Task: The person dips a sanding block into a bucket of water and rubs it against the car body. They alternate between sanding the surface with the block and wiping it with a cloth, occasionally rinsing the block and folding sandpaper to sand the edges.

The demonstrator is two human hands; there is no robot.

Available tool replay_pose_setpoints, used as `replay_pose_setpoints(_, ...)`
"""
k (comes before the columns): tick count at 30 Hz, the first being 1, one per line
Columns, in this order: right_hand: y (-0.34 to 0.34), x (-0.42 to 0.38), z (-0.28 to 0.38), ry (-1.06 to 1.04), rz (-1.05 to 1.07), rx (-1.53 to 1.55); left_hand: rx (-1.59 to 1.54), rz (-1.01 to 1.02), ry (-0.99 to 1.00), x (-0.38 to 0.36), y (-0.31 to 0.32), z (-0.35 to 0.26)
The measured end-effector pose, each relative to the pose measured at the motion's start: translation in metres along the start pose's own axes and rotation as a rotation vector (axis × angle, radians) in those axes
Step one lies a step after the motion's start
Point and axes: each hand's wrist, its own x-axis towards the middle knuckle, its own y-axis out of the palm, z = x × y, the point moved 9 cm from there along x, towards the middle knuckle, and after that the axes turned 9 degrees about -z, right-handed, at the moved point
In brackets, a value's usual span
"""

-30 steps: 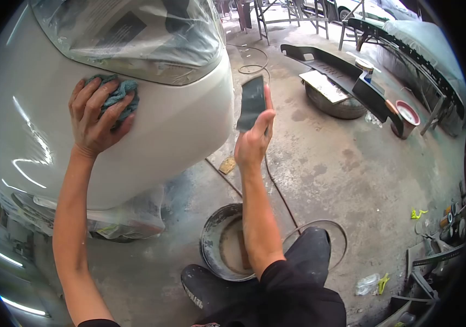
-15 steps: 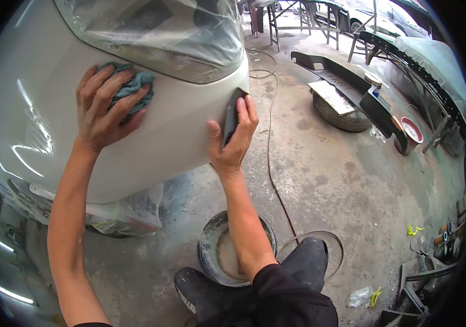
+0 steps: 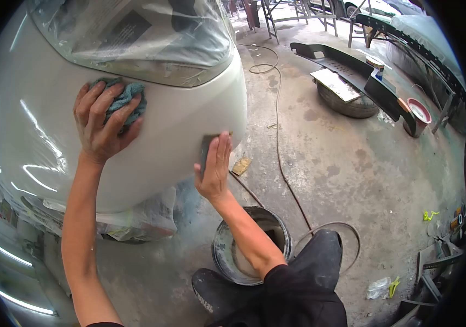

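A teal cloth (image 3: pixel 129 103) is held bunched under the curled fingers of the left hand (image 3: pixel 99 122), pressed to the white car panel (image 3: pixel 156 131), below the plastic sheeting (image 3: pixel 162 38). Over on the right, a dark sanding sheet (image 3: pixel 207 152) is pinned flat against the panel's near-right side by the extended fingers of the right hand (image 3: pixel 215 166). Beneath the right forearm, a round basin (image 3: pixel 222 253) is seen on the floor (image 3: pixel 320 185), a hose (image 3: pixel 282 158) laid nearby.

Two hands (image 3: pixel 101 125) (image 3: pixel 214 173), one cloth (image 3: pixel 134 98), one pad (image 3: pixel 207 150), one tub (image 3: pixel 220 249), one tyre (image 3: pixel 353 107)
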Motion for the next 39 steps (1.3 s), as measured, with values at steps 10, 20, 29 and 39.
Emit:
replay_pose_setpoints(10, -0.027, 0.031, -0.004, 0.114, -0.03, 0.013, -0.016, 0.008, 0.032, 0.002, -0.001, -0.002)
replay_pose_setpoints(20, -0.005, 0.029, 0.006, -0.015, -0.016, -0.054, -0.024, 0.011, 0.019, 0.001, -0.001, -0.002)
replay_pose_setpoints(29, 0.009, 0.062, 0.053, 0.063, 0.006, -0.099, -0.026, 0.002, 0.018, 0.004, -0.001, -0.004)
replay_pose_setpoints(39, 0.005, 0.093, 0.069, -0.058, 0.102, -0.162, -0.027, 0.0, 0.018, 0.003, -0.004, -0.002)
